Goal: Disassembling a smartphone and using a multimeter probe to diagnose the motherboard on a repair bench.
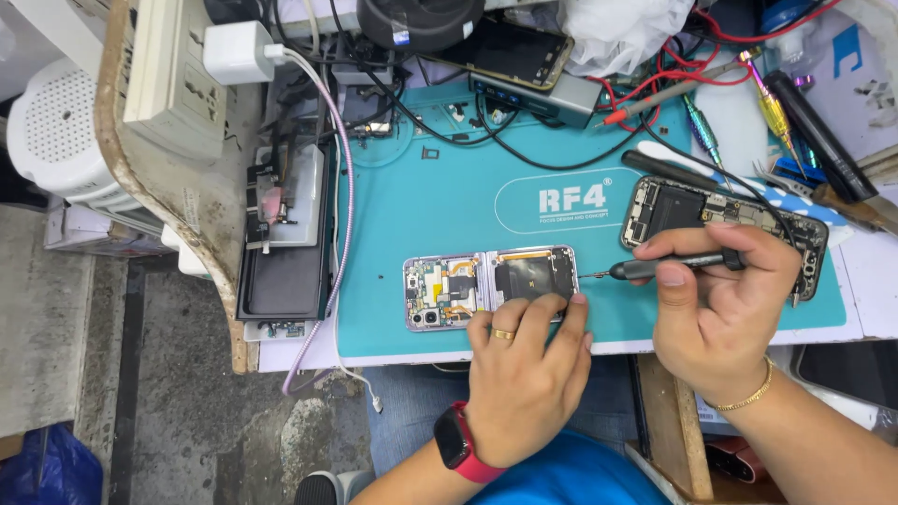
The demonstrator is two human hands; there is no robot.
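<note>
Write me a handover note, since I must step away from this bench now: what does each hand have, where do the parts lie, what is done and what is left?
Left hand: fingertips pressing the opened silver foldable phone flat on the teal work mat.
Right hand: gripping a slim black screwdriver, tip at the phone's right edge.
A second opened dark phone lies behind the right hand.
Done: back covers off, internals exposed.
Left: work at the right edge is in progress; which screws are out cannot be told.

Two opened phones [489, 287] [725, 223], one screwdriver [655, 268], one teal mat [430, 201], one wall charger [235, 52].
</note>
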